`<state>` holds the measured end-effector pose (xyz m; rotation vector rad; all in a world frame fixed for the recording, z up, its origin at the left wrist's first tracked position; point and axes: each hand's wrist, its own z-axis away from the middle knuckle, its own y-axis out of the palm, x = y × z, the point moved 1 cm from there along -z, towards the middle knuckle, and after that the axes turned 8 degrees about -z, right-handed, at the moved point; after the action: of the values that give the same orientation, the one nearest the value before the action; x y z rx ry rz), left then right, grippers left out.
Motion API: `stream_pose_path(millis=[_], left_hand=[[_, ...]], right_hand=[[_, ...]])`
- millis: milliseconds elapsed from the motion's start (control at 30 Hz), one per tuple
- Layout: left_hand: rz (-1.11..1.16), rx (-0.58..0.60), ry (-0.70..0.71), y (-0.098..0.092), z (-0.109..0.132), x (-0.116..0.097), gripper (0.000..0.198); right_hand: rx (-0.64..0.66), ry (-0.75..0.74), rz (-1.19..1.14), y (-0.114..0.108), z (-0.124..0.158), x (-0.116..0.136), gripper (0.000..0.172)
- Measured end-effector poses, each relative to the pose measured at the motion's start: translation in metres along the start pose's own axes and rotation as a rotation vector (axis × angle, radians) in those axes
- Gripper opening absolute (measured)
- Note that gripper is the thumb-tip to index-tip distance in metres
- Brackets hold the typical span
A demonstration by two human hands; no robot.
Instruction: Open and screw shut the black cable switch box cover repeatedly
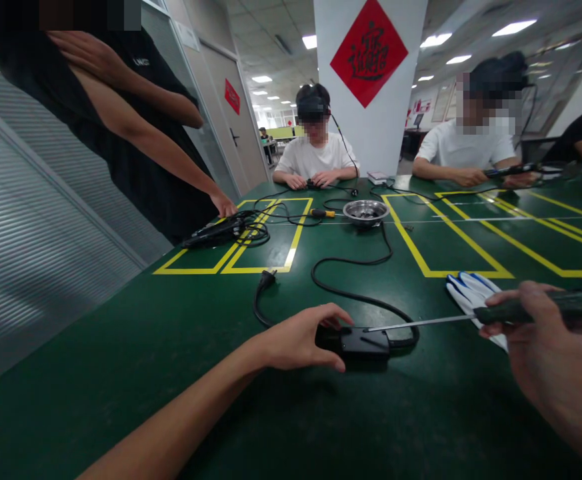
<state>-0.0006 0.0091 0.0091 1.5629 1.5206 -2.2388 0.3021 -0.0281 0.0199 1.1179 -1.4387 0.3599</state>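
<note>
My left hand [303, 340] curves round the left end of a small black rectangular box [365, 342] lying on the table, thumb at the near side and fingers at the far side. A black cord [355, 297] leaves the box's right end. Another cord with a plug [269, 277] leads toward its left end, partly behind my hand. My right hand [551, 340] grips the dark handle of a long screwdriver [431, 323]. Its shaft points left, the tip at the top of the box; whether it sits in a screw cannot be made out.
White-and-blue gloves [471, 293] lie by my right hand. A metal bowl [365, 212] of small parts and a yellow-handled screwdriver [322, 213] stand farther back. Bundled black cables [225, 230] lie left, near a standing person's hand. Two people in white shirts sit across the green table [195, 320].
</note>
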Motion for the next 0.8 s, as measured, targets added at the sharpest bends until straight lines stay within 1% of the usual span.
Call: stream_pose_path(millis=[33, 67, 133, 167, 200, 267, 333, 367, 467, 533, 567, 667, 800], left_hand=[[-0.012, -0.028, -0.026, 0.001, 0.001, -0.002, 0.064], [-0.036, -0.078, -0.037, 0.003, 0.002, -0.005, 0.068], [-0.143, -0.193, -0.01, 0.01, 0.002, -0.01, 0.066], [-0.225, -0.226, 0.026, 0.016, 0.002, -0.013, 0.065], [-0.316, -0.228, 0.064, 0.022, 0.001, -0.015, 0.067], [-0.483, -0.128, 0.129, 0.036, -0.001, -0.017, 0.072], [-0.606, -0.053, 0.13, 0.046, -0.003, -0.016, 0.07], [-0.652, -0.042, 0.12, 0.048, -0.004, -0.015, 0.068], [-0.731, -0.081, 0.123, 0.05, -0.006, -0.015, 0.068], [-0.728, -0.105, 0.147, 0.049, -0.007, -0.016, 0.069], [-0.719, -0.108, 0.157, 0.049, -0.007, -0.017, 0.066], [-0.686, -0.079, 0.166, 0.051, -0.008, -0.02, 0.056], [-0.694, -0.055, 0.157, 0.053, -0.008, -0.022, 0.052]], right_hand=[[0.0, -0.007, -0.001, -0.001, -0.001, 0.001, 0.014], [-0.004, -0.013, -0.003, -0.002, -0.002, 0.002, 0.013], [-0.024, -0.033, -0.006, -0.003, -0.006, 0.004, 0.012], [-0.03, -0.044, -0.008, -0.004, -0.007, 0.006, 0.01], [-0.035, -0.061, -0.01, -0.005, -0.009, 0.008, 0.008], [-0.043, -0.104, -0.01, -0.005, -0.012, 0.011, 0.004], [-0.051, -0.142, 0.015, -0.006, -0.013, 0.014, 0.002], [-0.054, -0.164, 0.031, -0.006, -0.013, 0.016, 0.002], [-0.049, -0.231, 0.081, -0.006, -0.011, 0.02, 0.003], [-0.042, -0.262, 0.108, -0.005, -0.009, 0.023, 0.003], [-0.043, -0.266, 0.115, -0.005, -0.008, 0.023, 0.004], [-0.05, -0.249, 0.102, -0.004, -0.005, 0.024, 0.005], [-0.016, -0.22, 0.086, -0.002, -0.003, 0.021, 0.006]])
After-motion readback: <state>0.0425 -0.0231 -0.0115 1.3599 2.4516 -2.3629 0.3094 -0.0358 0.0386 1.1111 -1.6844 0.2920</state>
